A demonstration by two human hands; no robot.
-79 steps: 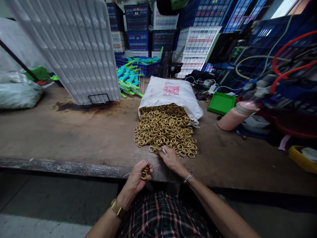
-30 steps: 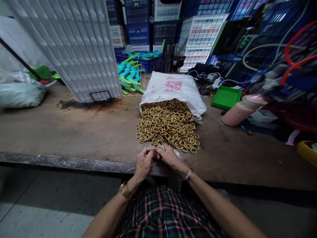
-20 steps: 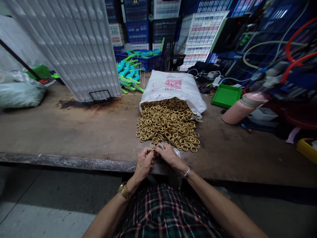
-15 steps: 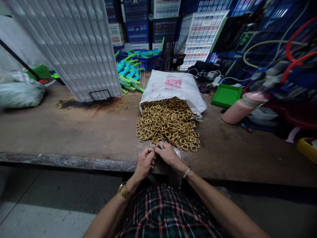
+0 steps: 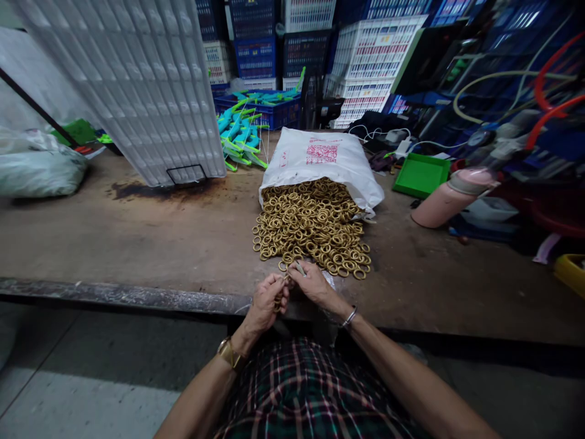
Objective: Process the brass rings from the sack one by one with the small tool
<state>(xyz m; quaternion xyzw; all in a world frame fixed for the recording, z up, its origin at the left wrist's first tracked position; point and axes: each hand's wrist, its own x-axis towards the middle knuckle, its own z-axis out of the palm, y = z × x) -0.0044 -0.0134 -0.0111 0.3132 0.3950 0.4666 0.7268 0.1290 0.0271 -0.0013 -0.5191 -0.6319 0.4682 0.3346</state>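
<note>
OK, your left hand (image 5: pixel 265 301) curls round a few gold-coloured rings (image 5: pixel 278 302), fingers bent and pressed together. Your right hand (image 5: pixel 317 288), just beside it, has a small grey piece (image 5: pixel 300 268) between its fingers; can't tell what its fingertips pinch. The ring pile (image 5: pixel 315 225) spills from 1 white sack (image 5: pixel 315 161) onto the brown table (image 5: pixel 183 244), just beyond your 2 hands.

Sack (image 5: pixel 320 163): and there's red print (image 5: pixel 322 153) across the top, a dense block, a short line above it, small marks at left, none of it legible! | White crate (image 5: pixel 372 52): a little yellowish label (image 5: pixel 386 38) up there, too small to read! | Gauge (image 5: pixel 475 137): round one at right, markings lost in the blur!
</note>
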